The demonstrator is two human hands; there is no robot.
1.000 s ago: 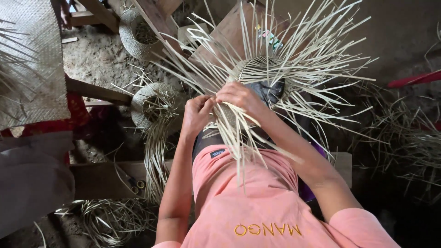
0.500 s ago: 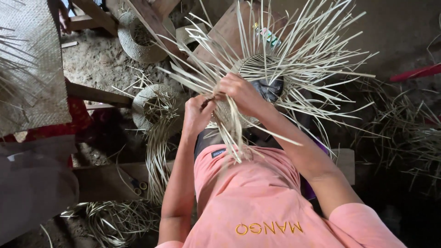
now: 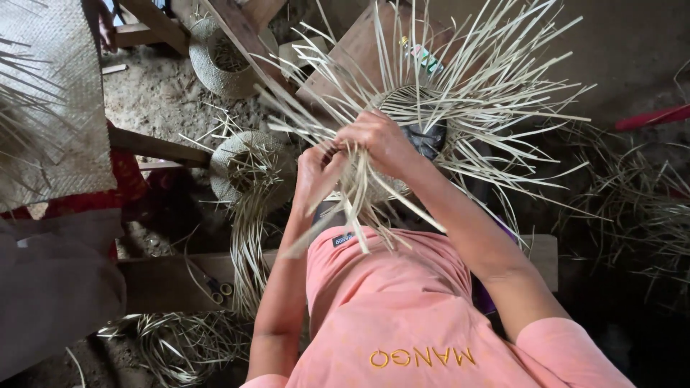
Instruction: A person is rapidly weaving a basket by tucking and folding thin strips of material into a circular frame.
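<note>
Still weaving, hands [image 3: 352, 154] (both) on strips [image 3: 460, 93]

three woven pieces: one unfinished basket [image 3: 420, 108] in hand, two baskets [image 3: 248, 169] [image 3: 219, 57] lying beyond.

A workshop floor of bare earth, seen from above in soft daylight.

The dirt floor [image 3: 154, 93] is grey and dusty, brightest at the upper left. A woven mat [image 3: 50, 93] lies at the left edge, with a red cloth [image 3: 118, 188] under it. Wooden beams [image 3: 154, 147] cross the ground, and a low wooden plank [image 3: 172, 276] runs along the bottom – dark shadow sits around it. Two small woven baskets [image 3: 223, 54] rest on the floor, and loose coils of cane strips [image 3: 180, 345] lie at the lower left. On the right side – a plain brown surface [image 3: 632, 50], and tangled dry strips [image 3: 647, 208].
</note>
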